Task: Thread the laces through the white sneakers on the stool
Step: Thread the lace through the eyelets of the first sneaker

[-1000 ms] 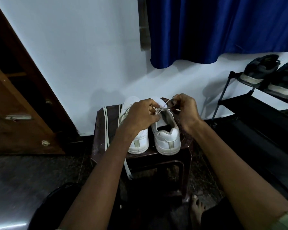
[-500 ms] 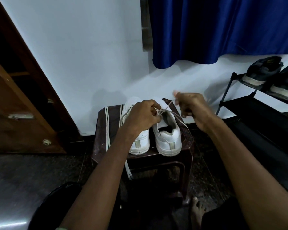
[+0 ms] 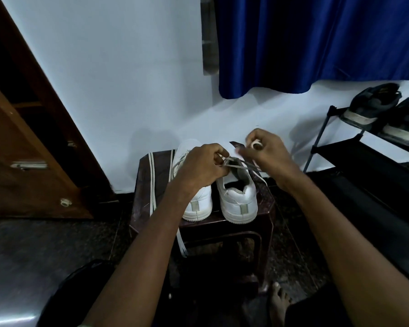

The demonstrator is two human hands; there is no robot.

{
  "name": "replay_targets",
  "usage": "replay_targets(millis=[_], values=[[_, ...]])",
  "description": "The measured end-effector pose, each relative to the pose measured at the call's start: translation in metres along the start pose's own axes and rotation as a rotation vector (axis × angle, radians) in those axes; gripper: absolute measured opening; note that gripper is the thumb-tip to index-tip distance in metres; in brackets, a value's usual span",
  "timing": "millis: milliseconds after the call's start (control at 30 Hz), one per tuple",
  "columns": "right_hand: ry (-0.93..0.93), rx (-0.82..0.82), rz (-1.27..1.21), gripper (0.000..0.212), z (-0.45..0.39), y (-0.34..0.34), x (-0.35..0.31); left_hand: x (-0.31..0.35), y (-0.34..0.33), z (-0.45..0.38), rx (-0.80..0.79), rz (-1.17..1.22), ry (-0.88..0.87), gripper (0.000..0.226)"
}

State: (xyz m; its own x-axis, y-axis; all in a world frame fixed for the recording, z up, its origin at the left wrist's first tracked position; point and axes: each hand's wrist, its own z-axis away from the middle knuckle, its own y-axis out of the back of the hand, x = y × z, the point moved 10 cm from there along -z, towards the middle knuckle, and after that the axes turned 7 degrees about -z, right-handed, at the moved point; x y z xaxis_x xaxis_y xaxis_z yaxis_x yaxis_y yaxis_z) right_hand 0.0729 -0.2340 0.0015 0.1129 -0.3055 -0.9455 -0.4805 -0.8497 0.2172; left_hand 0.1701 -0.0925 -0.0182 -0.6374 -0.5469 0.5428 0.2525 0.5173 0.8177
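Two hands work the right sneaker point(image 3: 239, 197): our right hand point(image 3: 267, 152) has drawn its pinched lace point(image 3: 250, 166) further out, left hand point(image 3: 201, 165) fingers pinching at the eyelets, one crossing likely seated.

A dark stool point(image 3: 265, 208) bears two white sneakers point(image 3: 239, 201) and a loose lace point(image 3: 152, 185).
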Motion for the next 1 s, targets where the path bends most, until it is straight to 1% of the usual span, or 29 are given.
replay_targets(millis=[33, 67, 100, 133, 233, 367, 400, 433, 467, 500, 533, 567, 633, 667, 700, 733, 767, 867, 900, 933, 1000], values=[[0.108, -0.044, 0.285, 0.021, 0.001, -0.011, -0.006, 0.0, 0.001, 0.0, 0.006, -0.011, -0.002, 0.034], [0.181, -0.089, 0.489, 0.019, 0.004, -0.023, -0.01, 0.0, 0.002, 0.0, 0.014, -0.03, -0.003, 0.033], [0.214, -0.11, 0.613, 0.019, 0.006, -0.03, -0.013, 0.001, 0.002, 0.0, 0.019, -0.046, -0.005, 0.033], [0.218, -0.1, 0.682, 0.02, 0.007, -0.031, -0.015, 0.001, 0.001, -0.001, 0.018, -0.051, -0.006, 0.033], [0.222, -0.065, 0.782, 0.019, 0.006, -0.024, -0.02, 0.0, -0.001, -0.002, 0.013, -0.039, -0.013, 0.033], [0.223, -0.148, 0.888, 0.022, 0.008, -0.029, -0.013, -0.003, -0.003, -0.005, 0.012, -0.036, -0.039, 0.032], [0.238, -0.14, 0.897, 0.018, 0.008, -0.03, -0.012, -0.003, -0.003, -0.006, 0.012, -0.042, -0.043, 0.031], [0.25, -0.116, 0.851, 0.012, 0.007, -0.029, -0.011, -0.004, -0.003, -0.006, 0.015, -0.044, -0.041, 0.03], [0.265, -0.072, 0.724, 0.006, 0.006, -0.025, -0.013, -0.004, -0.002, -0.006, 0.019, -0.046, -0.036, 0.029], [0.256, -0.028, 0.521, 0.003, 0.002, -0.019, -0.011, -0.004, -0.001, -0.005, 0.023, -0.051, -0.031, 0.029], [0.193, 0.007, 0.236, 0.01, -0.002, -0.011, -0.004, -0.004, 0.0, -0.005, 0.022, -0.063, -0.023, 0.029], [0.088, 0.025, -0.092, 0.016, -0.006, -0.003, 0.009, -0.004, 0.001, -0.003, 0.018, -0.075, -0.016, 0.03], [-0.137, 0.001, -0.711, 0.022, -0.006, -0.01, 0.027, -0.002, 0.002, -0.002, 0.014, -0.077, -0.015, 0.03], [-0.212, -0.004, -0.919, 0.024, -0.005, -0.015, 0.031, -0.002, 0.002, -0.001, 0.014, -0.074, -0.017, 0.03], [-0.266, 0.002, -0.995, 0.026, -0.004, -0.018, 0.036, -0.001, 0.002, -0.001, 0.015, -0.074, -0.018, 0.029], [-0.273, 0.016, -0.933, 0.026, -0.004, -0.015, 0.036, -0.001, 0.002, -0.001, 0.016, -0.073, -0.017, 0.029], [-0.222, 0.029, -0.729, 0.026, -0.006, -0.009, 0.034, -0.001, 0.002, -0.001, 0.014, -0.07, -0.016, 0.03], [0.066, -0.04, 0.116, 0.029, -0.007, -0.008, 0.015, 0.0, 0.002, -0.001, 0.012, -0.036, -0.031, 0.03], [0.123, -0.05, 0.324, 0.032, -0.007, -0.011, 0.013, 0.002, 0.003, -0.001, 0.025, -0.05, -0.043, 0.028], [0.152, -0.029, 0.429, 0.035, -0.006, -0.01, 0.012, 0.004, 0.005, 0.0, 0.047, -0.081, -0.057, 0.026], [0.147, 0.111, 0.444, 0.05, -0.006, 0.006, 0.011, 0.01, 0.007, 0.002, 0.094, -0.134, -0.082, 0.023]])
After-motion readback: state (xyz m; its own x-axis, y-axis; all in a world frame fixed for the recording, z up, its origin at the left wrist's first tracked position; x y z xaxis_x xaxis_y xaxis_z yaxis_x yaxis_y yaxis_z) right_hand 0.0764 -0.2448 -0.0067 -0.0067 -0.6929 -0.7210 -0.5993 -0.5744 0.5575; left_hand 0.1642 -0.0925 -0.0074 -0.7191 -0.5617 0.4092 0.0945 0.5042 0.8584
